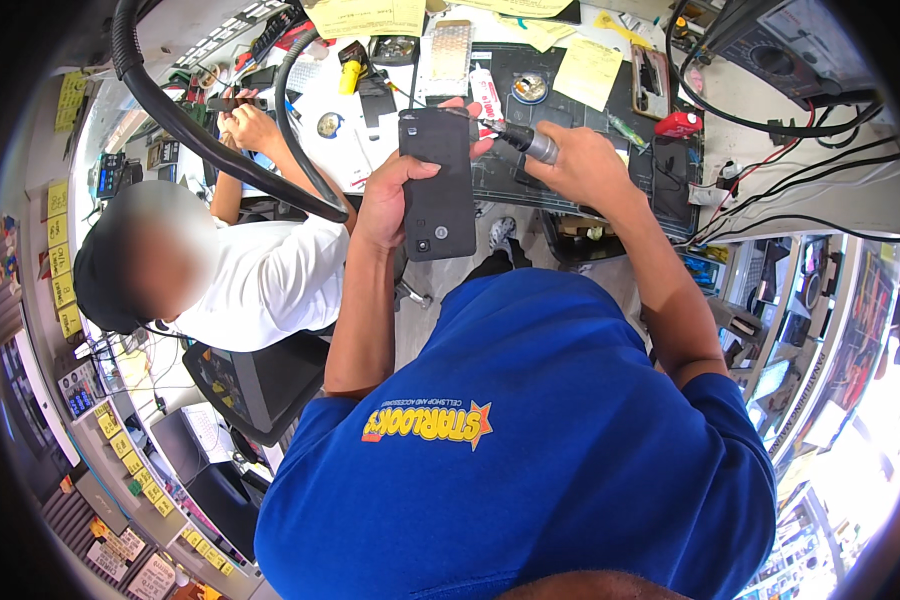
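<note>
While my left hand (390,195) clasps one dark phone (438,185), thumb on its face and fingers behind, my right hand (585,165) is closed around one black-and-silver tool (525,142). The phone is raised above the near edge of the table (345,155), left of my right hand; whether the tool's tip touches it I cannot tell. The table is white, with a dark mat (565,112) beyond and beneath my right hand. One co-worker (270,265) in a white top sits left of my left hand; shelves (770,300) stand right of my right arm. Round containers: two. The first (529,88), ahead of the tool, holds small parts; the second (329,125), beyond my left hand, has contents too small to identify. Also noted: one white-and-red tube (484,92) beyond the phone; one multimeter (780,55), far right of my right hand.
</note>
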Tool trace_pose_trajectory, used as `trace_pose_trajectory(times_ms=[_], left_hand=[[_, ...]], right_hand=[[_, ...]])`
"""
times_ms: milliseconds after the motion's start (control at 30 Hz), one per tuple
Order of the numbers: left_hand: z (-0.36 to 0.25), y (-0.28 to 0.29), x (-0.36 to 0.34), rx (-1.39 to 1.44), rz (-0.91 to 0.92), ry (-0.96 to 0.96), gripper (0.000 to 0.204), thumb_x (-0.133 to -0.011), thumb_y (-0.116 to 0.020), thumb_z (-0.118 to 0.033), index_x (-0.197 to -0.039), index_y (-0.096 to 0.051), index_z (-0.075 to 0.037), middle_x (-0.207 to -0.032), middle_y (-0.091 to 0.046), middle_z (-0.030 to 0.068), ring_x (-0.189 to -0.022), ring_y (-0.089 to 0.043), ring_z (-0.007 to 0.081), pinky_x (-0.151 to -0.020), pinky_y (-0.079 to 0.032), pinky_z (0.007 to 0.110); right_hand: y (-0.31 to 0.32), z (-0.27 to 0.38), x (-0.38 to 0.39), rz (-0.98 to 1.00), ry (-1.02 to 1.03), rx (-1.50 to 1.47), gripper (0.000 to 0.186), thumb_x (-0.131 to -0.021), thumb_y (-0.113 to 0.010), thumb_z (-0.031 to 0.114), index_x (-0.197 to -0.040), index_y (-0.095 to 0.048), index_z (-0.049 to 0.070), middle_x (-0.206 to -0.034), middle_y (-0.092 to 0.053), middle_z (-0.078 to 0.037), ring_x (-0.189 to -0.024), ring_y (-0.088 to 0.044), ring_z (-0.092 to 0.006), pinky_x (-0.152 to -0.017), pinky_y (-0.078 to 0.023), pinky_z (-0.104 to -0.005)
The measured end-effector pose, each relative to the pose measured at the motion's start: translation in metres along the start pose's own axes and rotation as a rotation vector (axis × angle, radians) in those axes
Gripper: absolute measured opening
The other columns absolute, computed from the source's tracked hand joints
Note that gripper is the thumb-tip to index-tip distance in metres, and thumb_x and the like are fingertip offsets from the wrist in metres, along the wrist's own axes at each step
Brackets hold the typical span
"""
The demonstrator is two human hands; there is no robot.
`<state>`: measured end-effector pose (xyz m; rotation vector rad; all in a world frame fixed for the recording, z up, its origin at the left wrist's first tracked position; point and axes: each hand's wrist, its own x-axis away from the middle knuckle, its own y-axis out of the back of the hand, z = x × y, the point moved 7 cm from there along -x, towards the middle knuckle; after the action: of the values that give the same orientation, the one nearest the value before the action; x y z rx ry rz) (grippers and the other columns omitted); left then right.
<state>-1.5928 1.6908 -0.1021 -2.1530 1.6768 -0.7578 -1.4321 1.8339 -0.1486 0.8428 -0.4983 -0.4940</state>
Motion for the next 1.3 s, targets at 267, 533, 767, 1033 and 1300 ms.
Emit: trace_pose_trajectory(times_ms=[267, 533, 767, 1033, 1300], left_hand=[[-0.001, 0.0, 0.002, 0.013, 0.004, 0.03, 0.089, -0.084, -0.06, -0.017, -0.167, -0.033, 0.001, -0.17, -0.044, 0.0177, -0.139, -0.061, 0.0436, -0.107, -0.056, 0.041], [-0.004, -0.001, 0.006, -0.034, 0.027, 0.088, 0.09, -0.086, -0.058, -0.021, -0.168, -0.03, 0.002, -0.173, -0.04, 0.0184, -0.107, -0.078, 0.0333, -0.074, -0.064, 0.034], [-0.004, 0.002, 0.011, 0.043, 0.037, 0.108, 0.087, -0.087, -0.058, -0.021, -0.166, -0.033, 0.004, -0.169, -0.043, 0.0208, -0.102, -0.078, 0.0335, -0.075, -0.065, 0.035], [-0.003, 0.009, 0.01, 0.112, 0.054, 0.056, 0.094, -0.08, -0.062, -0.02, -0.166, -0.032, 0.004, -0.171, -0.038, 0.0255, -0.095, -0.079, 0.0353, -0.087, -0.063, 0.039], [-0.002, 0.008, 0.012, 0.056, 0.045, 0.074, 0.089, -0.085, -0.058, -0.018, -0.169, -0.033, -0.002, -0.17, -0.044, 0.0182, -0.098, -0.078, 0.0341, -0.091, -0.061, 0.039]], right_hand=[[0.0, -0.005, 0.0, 0.005, -0.012, -0.032, 0.052, -0.088, -0.073, 0.045, -0.13, -0.073, 0.015, -0.093, -0.077, -0.023, -0.092, -0.075, -0.0454, -0.085, -0.059, -0.0547], [0.002, -0.009, -0.004, 0.076, -0.024, -0.018, 0.054, -0.087, -0.074, 0.047, -0.132, -0.073, 0.016, -0.094, -0.078, -0.023, -0.093, -0.075, -0.0449, -0.086, -0.059, -0.0543], [-0.002, -0.008, 0.001, 0.032, 0.014, 0.021, 0.054, -0.088, -0.074, 0.047, -0.132, -0.073, 0.016, -0.096, -0.078, -0.023, -0.094, -0.075, -0.0449, -0.087, -0.06, -0.0544], [0.0, -0.006, -0.001, 0.046, 0.004, 0.002, 0.054, -0.087, -0.074, 0.046, -0.132, -0.074, 0.016, -0.093, -0.078, -0.024, -0.092, -0.075, -0.0452, -0.087, -0.06, -0.0541], [-0.002, 0.001, 0.005, 0.046, 0.0, -0.019, 0.053, -0.087, -0.072, 0.044, -0.131, -0.074, 0.014, -0.091, -0.078, -0.023, -0.091, -0.075, -0.0446, -0.085, -0.06, -0.0539]])
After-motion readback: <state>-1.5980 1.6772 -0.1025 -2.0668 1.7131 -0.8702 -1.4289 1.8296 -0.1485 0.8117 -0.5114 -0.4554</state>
